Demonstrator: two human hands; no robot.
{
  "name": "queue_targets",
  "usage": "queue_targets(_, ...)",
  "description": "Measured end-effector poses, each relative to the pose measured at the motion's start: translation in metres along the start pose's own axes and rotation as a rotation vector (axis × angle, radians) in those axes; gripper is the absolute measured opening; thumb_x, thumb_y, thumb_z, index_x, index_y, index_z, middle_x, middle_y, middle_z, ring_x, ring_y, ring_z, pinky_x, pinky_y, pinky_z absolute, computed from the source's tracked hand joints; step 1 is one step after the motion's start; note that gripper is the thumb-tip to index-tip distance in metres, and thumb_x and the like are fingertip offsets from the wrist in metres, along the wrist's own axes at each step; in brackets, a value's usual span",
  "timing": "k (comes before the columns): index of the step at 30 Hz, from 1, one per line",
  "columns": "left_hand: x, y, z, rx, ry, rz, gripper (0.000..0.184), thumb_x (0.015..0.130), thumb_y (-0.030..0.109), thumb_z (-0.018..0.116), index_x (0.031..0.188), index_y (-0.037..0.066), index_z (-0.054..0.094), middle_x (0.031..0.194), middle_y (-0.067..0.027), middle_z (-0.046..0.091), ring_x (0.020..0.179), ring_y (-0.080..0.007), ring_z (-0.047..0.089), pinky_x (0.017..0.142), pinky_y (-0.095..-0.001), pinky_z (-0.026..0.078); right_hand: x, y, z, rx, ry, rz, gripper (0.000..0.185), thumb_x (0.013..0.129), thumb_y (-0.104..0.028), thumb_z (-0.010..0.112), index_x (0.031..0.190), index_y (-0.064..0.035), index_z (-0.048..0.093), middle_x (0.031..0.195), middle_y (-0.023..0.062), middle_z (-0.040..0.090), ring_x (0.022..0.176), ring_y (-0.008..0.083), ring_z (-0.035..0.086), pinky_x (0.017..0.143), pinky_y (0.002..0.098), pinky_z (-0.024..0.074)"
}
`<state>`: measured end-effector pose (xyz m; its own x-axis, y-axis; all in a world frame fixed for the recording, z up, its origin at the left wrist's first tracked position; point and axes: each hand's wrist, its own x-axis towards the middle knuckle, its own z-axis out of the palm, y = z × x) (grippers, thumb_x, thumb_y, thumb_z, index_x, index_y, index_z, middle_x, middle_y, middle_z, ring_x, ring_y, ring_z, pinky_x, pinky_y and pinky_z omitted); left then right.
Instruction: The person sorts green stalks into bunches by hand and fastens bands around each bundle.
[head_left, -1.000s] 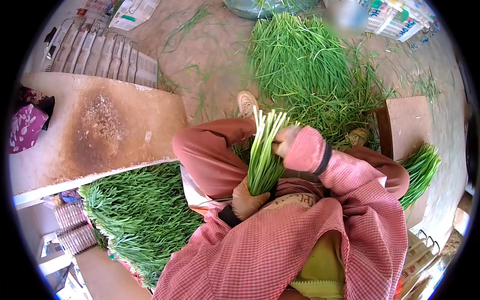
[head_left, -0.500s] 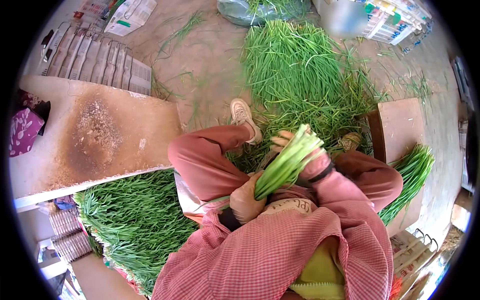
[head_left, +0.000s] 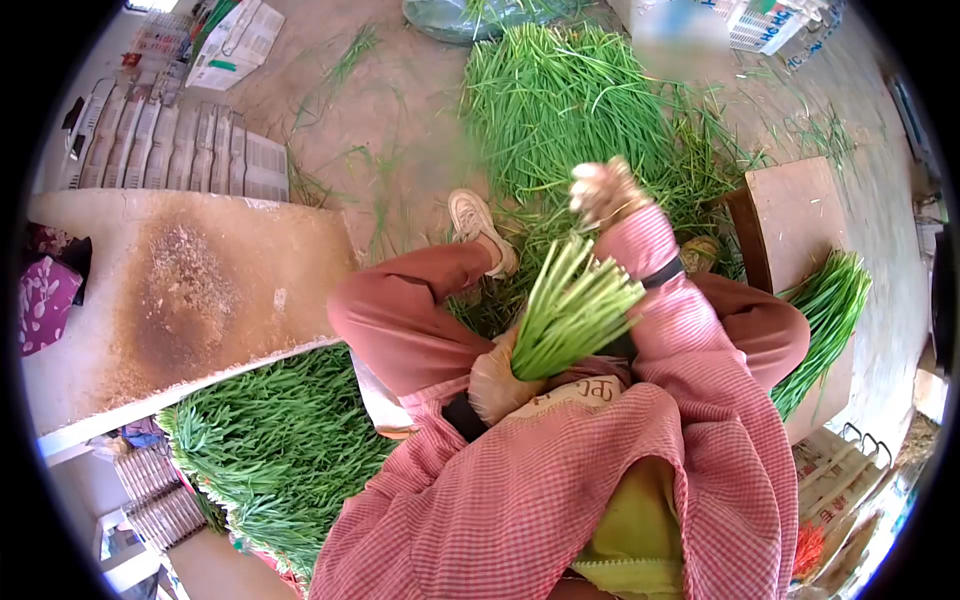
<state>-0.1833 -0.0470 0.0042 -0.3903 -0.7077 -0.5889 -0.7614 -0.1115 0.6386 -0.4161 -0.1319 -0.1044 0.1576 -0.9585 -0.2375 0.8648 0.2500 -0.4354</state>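
My left hand (head_left: 497, 385), in what looks like a thin pale glove, is wrapped round a bunch of garlic chives (head_left: 570, 315) in front of my lap. The pale cut ends fan out up and to the right. My right hand (head_left: 608, 192) is raised past the bunch, apart from it, near the big heap of chives (head_left: 565, 105) on the floor. Its fingers are smeared by motion, so I cannot see whether they hold anything.
At my left is a stained board (head_left: 200, 300), with many more chives (head_left: 290, 440) laid below it. A wooden stool (head_left: 800, 215) stands at my right, beside another bunch (head_left: 830, 310). White plastic baskets (head_left: 180, 145) line the far left.
My right hand has moved up and away from the bunch. The bunch has spread wider at its pale ends, still in my left hand.
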Motion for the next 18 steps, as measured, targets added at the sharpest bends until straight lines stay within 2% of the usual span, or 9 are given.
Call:
queue_targets(1,-0.002,-0.004,0.004,-0.095,0.120,-0.047,0.071,0.067,0.020,0.068,0.128,0.009,0.033,0.099,-0.0093,0.061,0.087,-0.0186,0.060,0.077,-0.0292,0.046,-0.032,-0.035,0.048,-0.413,0.412,-0.406,0.036,0.076,-0.034,0.062,0.096,-0.0039,0.057,0.080,0.0122,0.062,0.077,0.0242,0.060,0.080,0.0367,0.0465)
queue_targets(3,0.007,-0.035,0.015,-0.062,0.203,-0.055,0.065,0.070,0.024,0.067,0.125,0.011,0.036,0.100,-0.0076,0.061,0.088,-0.0172,0.060,0.076,-0.0277,0.047,-0.070,-0.050,0.094,-1.029,0.533,-0.426,0.039,0.074,-0.036,0.064,0.095,-0.0039,0.057,0.082,0.0117,0.063,0.085,0.0249,0.058,0.083,0.0369,0.0447)
queue_targets(5,0.008,-0.037,0.021,0.058,0.412,0.020,0.074,0.068,0.042,0.065,0.130,0.023,0.030,0.078,-0.0135,0.062,0.066,-0.0308,0.061,0.060,-0.0372,0.048,-0.091,-0.035,0.120,-1.533,0.319,-0.180,0.040,0.069,-0.032,0.069,0.097,-0.0050,0.058,0.103,0.0135,0.058,0.111,0.0261,0.045,0.099,0.0422,0.0290)
queue_targets(7,0.010,-0.025,0.025,0.049,0.320,-0.127,0.076,0.067,0.028,0.067,0.131,0.016,0.028,0.096,-0.0127,0.061,0.084,-0.0259,0.060,0.073,-0.0327,0.048,-0.092,0.012,0.110,-2.277,0.185,-0.103,0.033,0.070,-0.050,0.059,0.093,-0.0249,0.060,0.129,0.0070,0.041,0.125,0.0273,0.026,0.106,0.0433,0.0075)
queue_targets(9,0.005,0.001,0.016,0.240,0.295,-0.342,0.082,0.067,0.032,0.066,0.134,0.019,0.022,0.086,-0.0155,0.062,0.076,-0.0338,0.060,0.066,-0.0385,0.048,-0.072,0.021,0.104,-2.359,-0.039,0.283,0.044,0.080,-0.053,0.043,0.111,-0.0255,0.055,0.142,0.0068,0.016,0.131,0.0284,0.009,0.103,0.0506,0.0005)
queue_targets(11,0.003,-0.002,0.014,0.271,0.328,-0.333,0.082,0.067,0.033,0.065,0.134,0.019,0.020,0.082,-0.0161,0.062,0.072,-0.0358,0.059,0.064,-0.0403,0.048,-0.058,0.014,0.051,-2.221,0.029,0.322,0.030,0.080,-0.045,0.048,0.101,-0.0262,0.058,0.136,0.0084,0.030,0.124,0.0292,0.026,0.100,0.0531,0.0169)
queue_targets(14,-0.004,-0.015,0.015,0.257,0.346,-0.266,0.083,0.067,0.033,0.063,0.135,0.020,0.017,0.078,-0.0171,0.062,0.068,-0.0379,0.058,0.061,-0.0424,0.047,-0.055,-0.066,-0.022,-2.106,0.749,-0.196,0.022,0.080,-0.033,0.055,0.091,-0.0139,0.057,0.112,0.0038,0.050,0.115,0.0232,0.038,0.093,0.0450,0.0307)
queue_targets(16,0.002,-0.016,0.015,0.245,0.317,-0.267,0.084,0.068,0.031,0.062,0.136,0.021,0.015,0.077,-0.0173,0.061,0.068,-0.0377,0.058,0.060,-0.0427,0.047,-0.068,-0.072,0.049,-2.324,0.796,-0.513,0.029,0.077,-0.033,0.060,0.095,-0.0105,0.056,0.109,0.0042,0.054,0.120,0.0210,0.033,0.099,0.0441,0.0220)
queue_targets(18,0.002,-0.020,0.018,0.265,0.308,-0.218,0.085,0.069,0.036,0.060,0.136,0.019,0.011,0.070,-0.0180,0.060,0.062,-0.0365,0.058,0.056,-0.0429,0.046,-0.081,-0.033,0.109,-2.081,0.301,-0.086,0.058,0.073,-0.054,0.054,0.114,-0.0119,0.050,0.136,0.0092,0.029,0.128,0.0288,0.016,0.104,0.0474,0.0027)
